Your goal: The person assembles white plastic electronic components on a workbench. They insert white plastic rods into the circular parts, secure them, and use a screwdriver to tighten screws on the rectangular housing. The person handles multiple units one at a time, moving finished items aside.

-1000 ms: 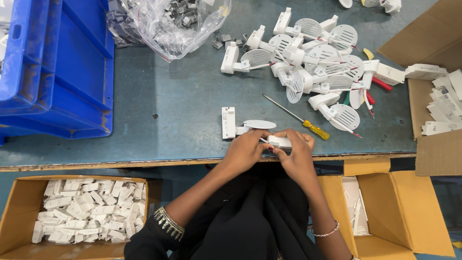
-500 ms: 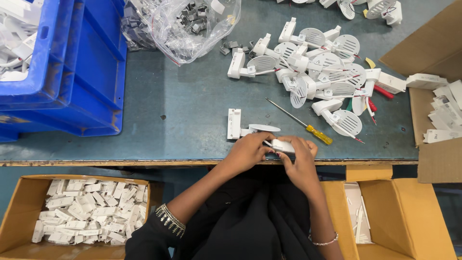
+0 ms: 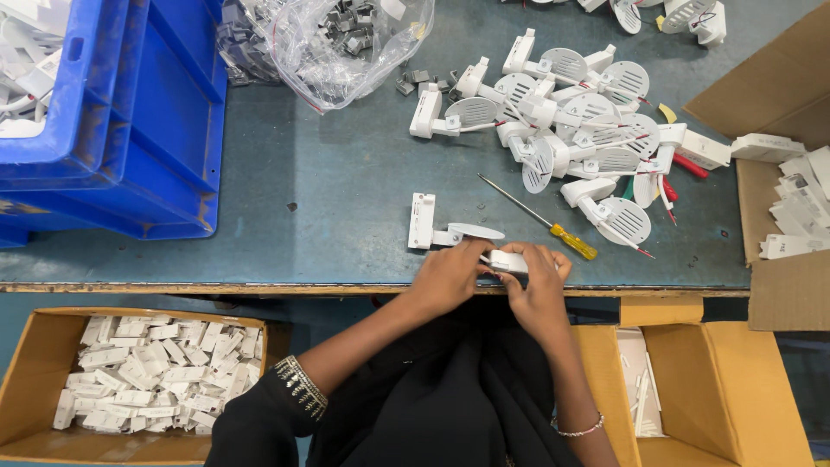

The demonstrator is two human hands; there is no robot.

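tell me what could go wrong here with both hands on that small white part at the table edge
1. The white part is held by the left hand and right hand right at the table edge; if the grip slips it could drop between the cardboard boxes below.
2. The yellow-handled screwdriver lies just beyond the fingers; a stray move might knock it or meet its tip.

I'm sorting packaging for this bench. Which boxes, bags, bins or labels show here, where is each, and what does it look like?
Blue bins: stacked, table's left end, rectangular plastic.
Clear bag: top centre, crumpled, holds small grey parts.
Left carton: below table edge, brown, open, full of white parts.
Right carton: below table edge, brown, open, few white pieces.
Cardboard flaps: right edge, brown, white pieces beside.
No labels or screens visible.
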